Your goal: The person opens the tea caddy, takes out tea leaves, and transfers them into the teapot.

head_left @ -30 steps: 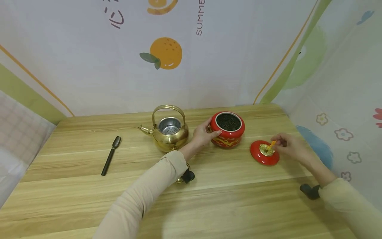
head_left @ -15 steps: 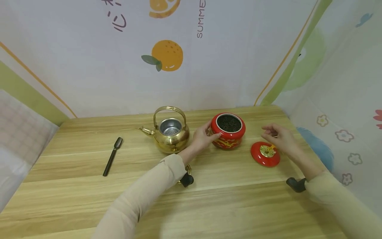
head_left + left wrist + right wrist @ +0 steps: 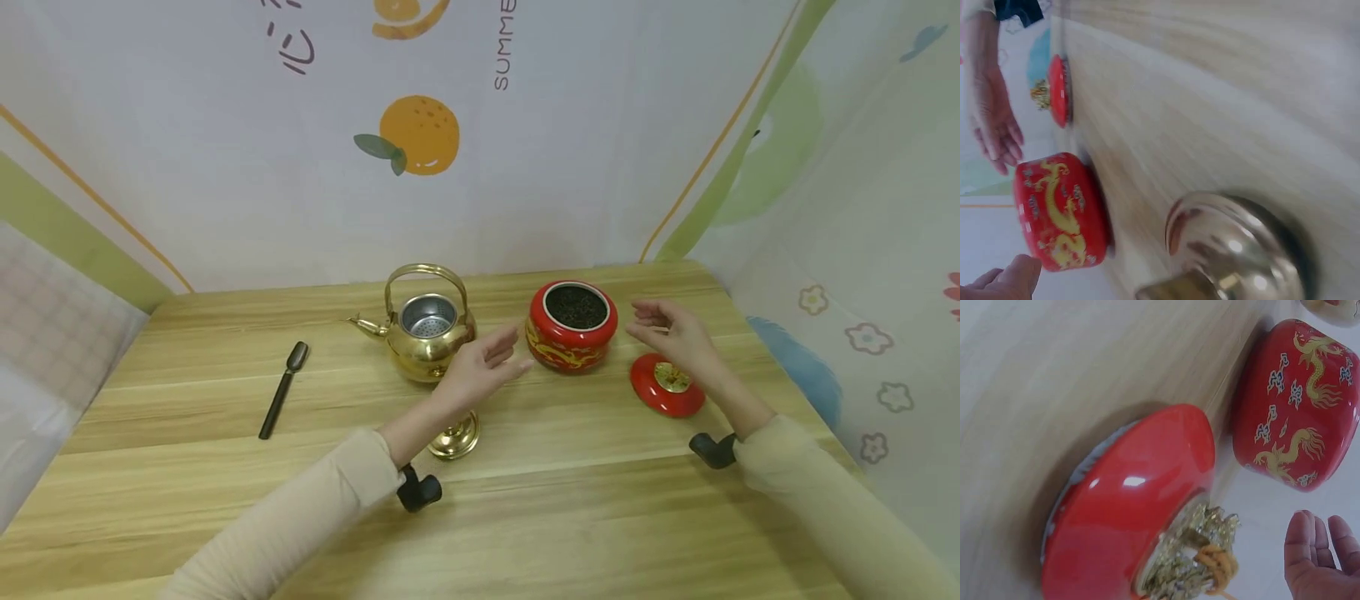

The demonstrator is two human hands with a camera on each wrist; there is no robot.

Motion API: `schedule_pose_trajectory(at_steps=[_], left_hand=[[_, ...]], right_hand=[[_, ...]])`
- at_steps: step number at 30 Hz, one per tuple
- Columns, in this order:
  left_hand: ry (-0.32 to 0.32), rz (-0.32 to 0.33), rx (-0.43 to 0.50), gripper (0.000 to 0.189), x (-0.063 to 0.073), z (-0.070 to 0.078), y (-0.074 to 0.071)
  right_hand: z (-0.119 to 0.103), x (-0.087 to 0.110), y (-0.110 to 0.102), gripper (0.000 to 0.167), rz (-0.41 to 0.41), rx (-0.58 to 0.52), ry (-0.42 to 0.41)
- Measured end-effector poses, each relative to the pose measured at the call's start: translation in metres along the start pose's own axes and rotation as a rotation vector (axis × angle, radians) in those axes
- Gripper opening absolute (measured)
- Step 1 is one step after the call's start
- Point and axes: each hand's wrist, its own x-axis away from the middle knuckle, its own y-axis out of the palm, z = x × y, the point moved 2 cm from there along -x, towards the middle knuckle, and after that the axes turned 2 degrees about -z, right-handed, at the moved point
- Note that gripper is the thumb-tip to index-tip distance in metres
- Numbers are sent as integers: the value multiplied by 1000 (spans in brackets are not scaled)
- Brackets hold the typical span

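red jar [image 3: 572,343]; lid [image 3: 662,393] to its right. flanking the jar: left hand [image 3: 480,372], right hand [image 3: 679,339], both relaxed, empty.

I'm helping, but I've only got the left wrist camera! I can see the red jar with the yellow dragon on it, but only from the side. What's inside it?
Observer: The head view looks down into the red jar, and it holds loose dark leaves, probably tea.
Operator: Ooh! Is there something to scoop them up with? I can't see anything like that.
Observer: Yes, a dark-handled scoop lies on the wooden table, to the left of the gold kettle.
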Motion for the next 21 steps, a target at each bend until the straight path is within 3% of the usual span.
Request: schedule_pose_trajectory(at_steps=[6, 9, 21], left_hand=[[40, 2, 60, 54, 36, -3, -28], [41, 21, 36, 52, 55, -9, -48], [-92, 273, -253, 53, 121, -42, -144]], right_hand=[[-2, -10, 10, 54, -73, -85, 29], [-2, -15, 15, 59, -107, -118, 34], [-3, -25, 25, 73, -187, -181, 49]])
